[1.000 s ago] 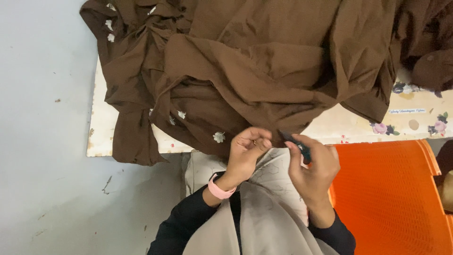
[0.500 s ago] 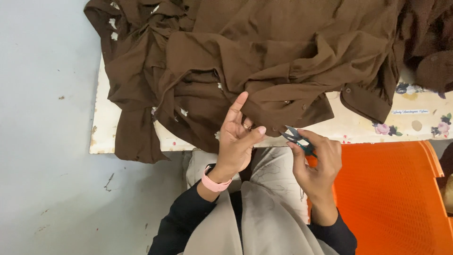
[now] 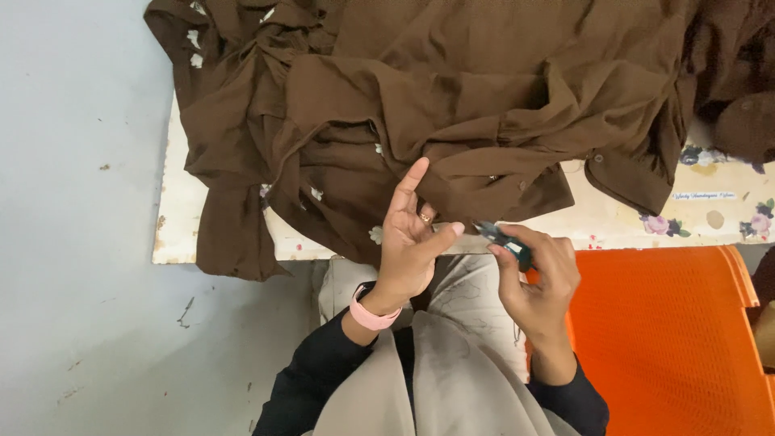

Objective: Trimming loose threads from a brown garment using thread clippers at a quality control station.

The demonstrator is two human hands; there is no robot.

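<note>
**Brown cloth on the table, small cutter in the right hand**

Brown fabric (image 3: 452, 105) lies in a crumpled heap on the table (image 3: 630, 218), just above both hands. The left hand (image 3: 410, 242) is raised with the palm turned toward the person; its fingers (image 3: 408, 184) are spread and point up, and the index tip touches the lower edge of the fabric. This hand is open wide and holds nothing. A pink wristband (image 3: 370, 313) sits at its wrist. To the right of it, close but apart, the right hand (image 3: 539, 278) closes around a small dark thread cutter (image 3: 502, 240), whose tip points toward the left thumb. An orange chair (image 3: 678, 339) stands to the right of the right hand. Below both hands is the person's grey clothing (image 3: 452, 371).
</note>
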